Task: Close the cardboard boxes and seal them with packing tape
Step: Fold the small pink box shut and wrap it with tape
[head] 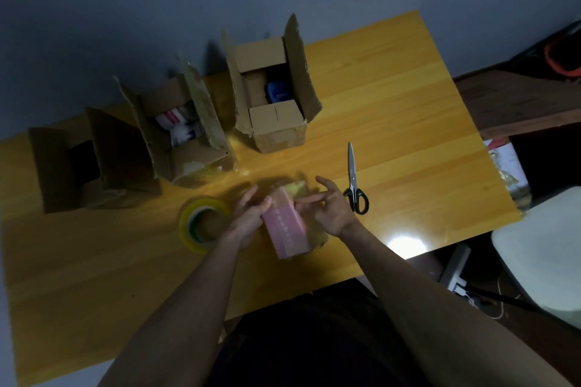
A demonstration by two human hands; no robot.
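A small pink box (284, 229) lies on the yellow table (393, 135) in front of me. My left hand (248, 217) holds its left side with the thumb on top. My right hand (330, 207) touches its right side and far end with fingers spread and nearly straight. A roll of packing tape (201, 223) sits just left of my left hand. Three cardboard boxes stand with flaps up at the back: one at the left (72, 166), one in the middle (179, 132) with white items inside, one at the right (273, 97) with a blue item inside.
Black-handled scissors (354, 182) lie to the right of my right hand, blades pointing away. A white chair (544, 254) stands beyond the table's right edge. A grey wall rises behind the boxes. A bright light reflection marks the table near its front right edge.
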